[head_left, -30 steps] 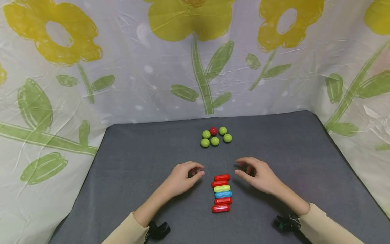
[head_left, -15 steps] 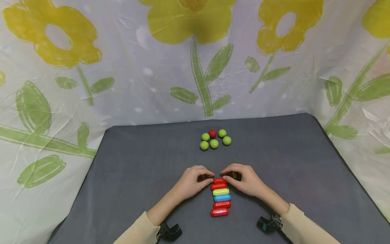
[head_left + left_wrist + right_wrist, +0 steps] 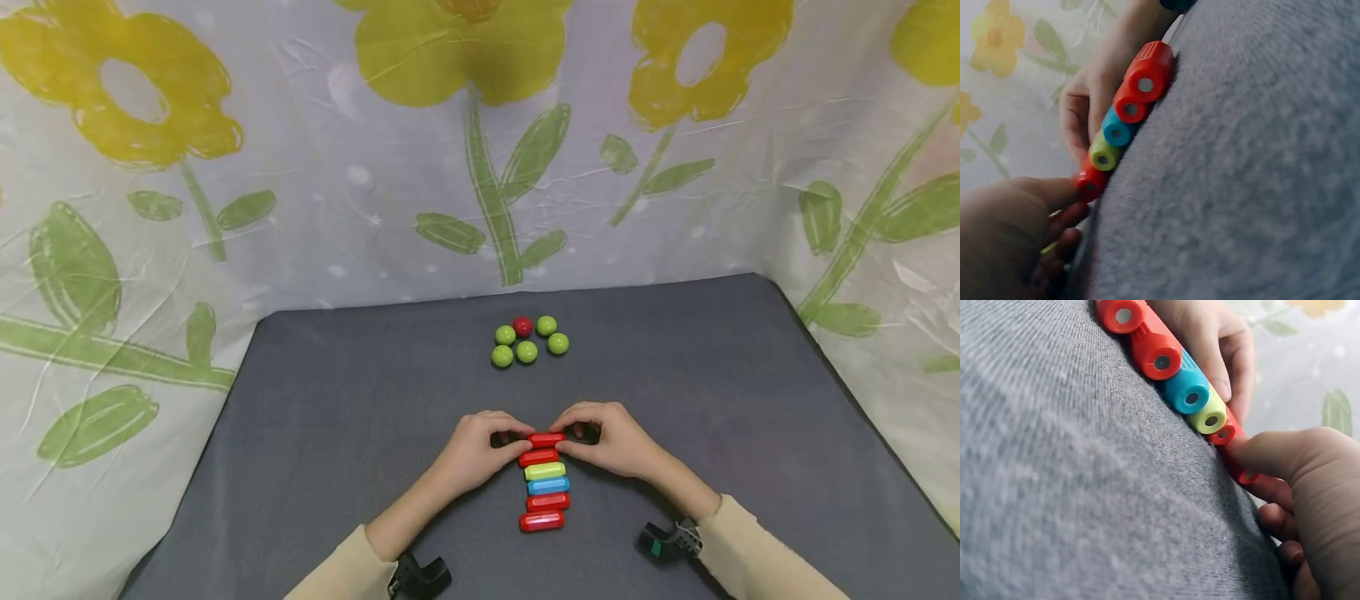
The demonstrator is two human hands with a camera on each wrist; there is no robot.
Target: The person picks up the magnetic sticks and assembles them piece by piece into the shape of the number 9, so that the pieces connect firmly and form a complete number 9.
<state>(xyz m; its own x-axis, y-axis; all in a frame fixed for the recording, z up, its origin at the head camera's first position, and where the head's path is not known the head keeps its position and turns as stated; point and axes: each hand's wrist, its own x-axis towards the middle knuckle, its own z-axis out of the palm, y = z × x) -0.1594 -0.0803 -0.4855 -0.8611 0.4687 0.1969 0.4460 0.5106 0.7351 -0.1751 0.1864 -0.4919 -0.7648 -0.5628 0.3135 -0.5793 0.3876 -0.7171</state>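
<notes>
Several short plastic rods lie side by side in a column on the dark cloth. The farthest red rod (image 3: 547, 440) is held at both ends. My left hand (image 3: 478, 446) pinches its left end with thumb and fingers; my right hand (image 3: 611, 439) pinches the right end. Nearer in the column come another red rod (image 3: 539, 458), a yellow-green rod (image 3: 545, 472), a blue rod (image 3: 548, 486) and two more red rods, the nearest red rod (image 3: 542, 522) lying at the front. Round metal discs show on the rod ends in both wrist views.
Beyond the hands, several green balls (image 3: 527, 352) and one red ball (image 3: 522, 327) sit in a cluster on the dark-covered table (image 3: 360, 375). A white sheet (image 3: 337, 208) printed with yellow flowers hangs behind and at the sides.
Both hands have come inward from either side and taken hold of the farthest red rod. That rod has shifted slightly away and to the right, widening its gap from the second rod.
</notes>
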